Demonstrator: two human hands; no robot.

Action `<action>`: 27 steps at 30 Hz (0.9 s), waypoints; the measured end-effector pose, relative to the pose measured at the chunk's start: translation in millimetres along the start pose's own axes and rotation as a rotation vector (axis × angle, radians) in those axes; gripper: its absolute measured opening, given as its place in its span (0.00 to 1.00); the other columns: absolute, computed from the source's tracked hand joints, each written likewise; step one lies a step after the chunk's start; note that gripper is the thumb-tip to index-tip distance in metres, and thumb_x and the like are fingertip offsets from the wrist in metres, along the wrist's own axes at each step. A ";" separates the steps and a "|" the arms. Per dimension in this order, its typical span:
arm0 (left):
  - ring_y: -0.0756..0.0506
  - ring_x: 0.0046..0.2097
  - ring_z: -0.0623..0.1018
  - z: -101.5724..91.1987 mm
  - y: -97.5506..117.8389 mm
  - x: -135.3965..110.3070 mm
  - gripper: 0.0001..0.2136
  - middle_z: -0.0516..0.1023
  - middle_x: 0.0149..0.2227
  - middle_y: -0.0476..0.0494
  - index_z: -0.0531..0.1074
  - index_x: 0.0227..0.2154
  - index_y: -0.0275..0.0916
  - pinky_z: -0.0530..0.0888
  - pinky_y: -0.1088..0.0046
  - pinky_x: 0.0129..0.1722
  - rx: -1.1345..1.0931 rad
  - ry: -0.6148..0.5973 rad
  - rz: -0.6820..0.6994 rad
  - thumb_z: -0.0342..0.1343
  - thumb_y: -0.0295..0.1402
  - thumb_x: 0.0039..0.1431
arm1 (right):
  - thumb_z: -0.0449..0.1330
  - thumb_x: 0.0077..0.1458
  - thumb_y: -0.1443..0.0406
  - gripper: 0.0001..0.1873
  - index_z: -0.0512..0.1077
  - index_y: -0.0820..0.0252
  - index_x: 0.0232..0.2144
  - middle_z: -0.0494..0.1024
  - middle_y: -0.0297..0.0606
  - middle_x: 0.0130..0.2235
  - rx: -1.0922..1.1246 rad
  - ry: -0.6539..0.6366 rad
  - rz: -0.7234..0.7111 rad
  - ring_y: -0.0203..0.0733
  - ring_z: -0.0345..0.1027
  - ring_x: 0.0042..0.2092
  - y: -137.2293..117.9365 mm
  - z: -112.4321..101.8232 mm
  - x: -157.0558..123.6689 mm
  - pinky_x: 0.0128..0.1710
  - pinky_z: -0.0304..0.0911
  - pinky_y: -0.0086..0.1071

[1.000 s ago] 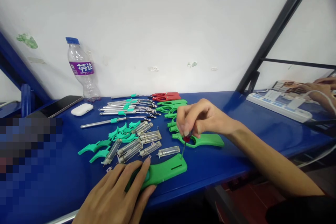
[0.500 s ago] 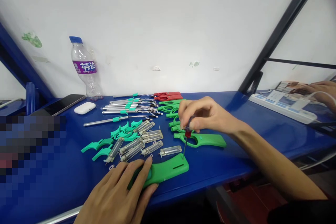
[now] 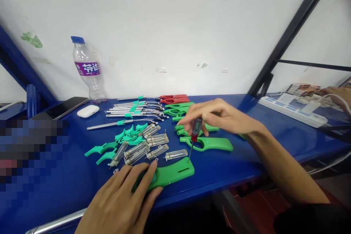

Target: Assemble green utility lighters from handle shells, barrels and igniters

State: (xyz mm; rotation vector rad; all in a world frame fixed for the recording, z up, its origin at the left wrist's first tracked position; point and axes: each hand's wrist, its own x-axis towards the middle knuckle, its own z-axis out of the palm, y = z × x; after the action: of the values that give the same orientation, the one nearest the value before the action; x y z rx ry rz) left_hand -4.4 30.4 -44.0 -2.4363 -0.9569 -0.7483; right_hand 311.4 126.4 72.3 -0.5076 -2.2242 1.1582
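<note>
My left hand (image 3: 117,197) is closed over a green lighter casing (image 3: 175,172) near the table's front edge; its slotted end sticks out to the right. A silver tube (image 3: 59,221) emerges left of the hand, and the hand hides where it joins. My right hand (image 3: 214,117) holds a small screwdriver (image 3: 196,130) with a clear and red handle, slightly tilted, its tip at the casing's upper right corner. Just behind lie several clear fuel tanks (image 3: 176,154) and teal triggers (image 3: 102,148). Another green casing (image 3: 216,143) rests below the right hand.
Several silver tubes with wires (image 3: 120,115) lie farther back, beside red casings (image 3: 174,98). A plastic bottle (image 3: 87,69), a white earphone case (image 3: 87,111) and a phone (image 3: 64,108) stand or lie at left. At right are a power strip (image 3: 293,111) and another person's hand (image 3: 336,93).
My right fingers have loosened and spread around the screwdriver, showing more of its handle. The tip stays at the same corner, and my left hand keeps its hold. The view has shifted slightly.
</note>
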 end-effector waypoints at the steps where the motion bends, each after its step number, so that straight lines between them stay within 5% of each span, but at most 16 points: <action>1: 0.39 0.45 0.84 -1.1 0.7 2.3 0.18 0.85 0.49 0.41 0.74 0.60 0.36 0.77 0.58 0.47 -0.003 0.009 0.000 0.43 0.37 0.82 | 0.58 0.77 0.55 0.19 0.82 0.54 0.59 0.87 0.45 0.49 0.014 -0.035 0.010 0.40 0.81 0.46 -0.7 -2.1 -0.7 0.30 0.72 0.24; 11: 0.40 0.48 0.83 -0.2 -1.3 -1.1 0.19 0.84 0.52 0.41 0.73 0.63 0.37 0.74 0.58 0.50 -0.051 -0.030 -0.022 0.45 0.40 0.82 | 0.70 0.68 0.59 0.08 0.88 0.54 0.45 0.83 0.35 0.39 0.020 0.156 -0.042 0.29 0.72 0.32 8.8 11.5 5.7 0.26 0.67 0.19; 16: 0.38 0.49 0.81 1.4 -2.3 -4.7 0.20 0.83 0.53 0.40 0.72 0.65 0.36 0.72 0.57 0.52 -0.069 -0.047 -0.025 0.46 0.40 0.82 | 0.53 0.80 0.55 0.20 0.81 0.53 0.60 0.84 0.45 0.57 0.153 -0.073 0.005 0.26 0.76 0.26 6.0 6.3 0.3 0.26 0.71 0.23; 21: 0.36 0.50 0.80 2.8 -5.3 -7.6 0.20 0.82 0.53 0.39 0.71 0.66 0.36 0.70 0.55 0.54 -0.072 -0.051 -0.004 0.48 0.41 0.81 | 0.62 0.75 0.55 0.15 0.83 0.58 0.49 0.88 0.38 0.43 0.400 -0.104 -0.065 0.22 0.70 0.20 23.0 8.2 7.3 0.23 0.65 0.20; 24: 0.36 0.50 0.79 2.5 -5.7 -6.6 0.20 0.82 0.53 0.39 0.71 0.66 0.35 0.70 0.55 0.54 -0.084 -0.044 0.006 0.49 0.40 0.81 | 0.67 0.70 0.54 0.14 0.83 0.59 0.44 0.85 0.35 0.39 0.420 -0.097 -0.081 0.25 0.75 0.24 27.8 11.3 8.9 0.24 0.68 0.19; 27: 0.37 0.50 0.78 2.3 -5.4 -4.5 0.19 0.81 0.52 0.39 0.72 0.65 0.34 0.70 0.56 0.55 -0.087 -0.039 0.006 0.49 0.39 0.81 | 0.61 0.73 0.49 0.22 0.83 0.62 0.46 0.85 0.42 0.41 0.464 -0.164 -0.034 0.33 0.83 0.30 22.5 13.9 6.5 0.27 0.75 0.22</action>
State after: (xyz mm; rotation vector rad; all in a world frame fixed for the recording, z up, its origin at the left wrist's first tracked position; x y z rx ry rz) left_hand -10.3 33.1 -47.5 -2.5366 -0.9495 -0.7585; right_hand 299.0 134.0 49.2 -0.1864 -1.9874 1.6834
